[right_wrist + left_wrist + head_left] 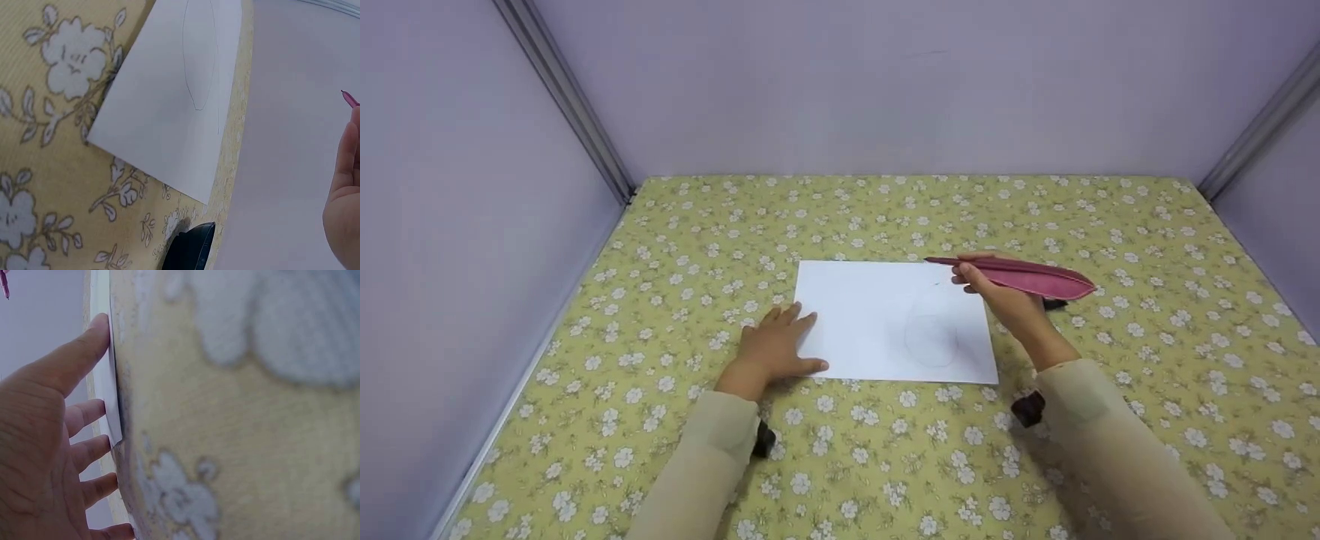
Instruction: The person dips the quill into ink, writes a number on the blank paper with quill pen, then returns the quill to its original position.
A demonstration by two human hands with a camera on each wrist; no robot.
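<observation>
A white sheet of paper [862, 319] lies on the flowered cloth. My left hand [776, 345] rests at its left edge, fingers spread, with the thumb on the lower left corner. Above the paper's upper right part, my right hand [997, 292] pinches a dark pink feather-shaped pen [1039, 279] between thumb and fingers. The pen tip points left and, in the right wrist view, stands off the paper. A faint pencil-thin oval outline [931, 341] is drawn on the right half of the sheet, with a short mark above it.
Behind my right hand sits a small black object [188, 247], partly hidden in the head view; its kind is unclear. Yellow flowered cloth [720, 247] covers the table. Pale panels [885, 90] with grey metal posts [574, 97] enclose it at the back and sides.
</observation>
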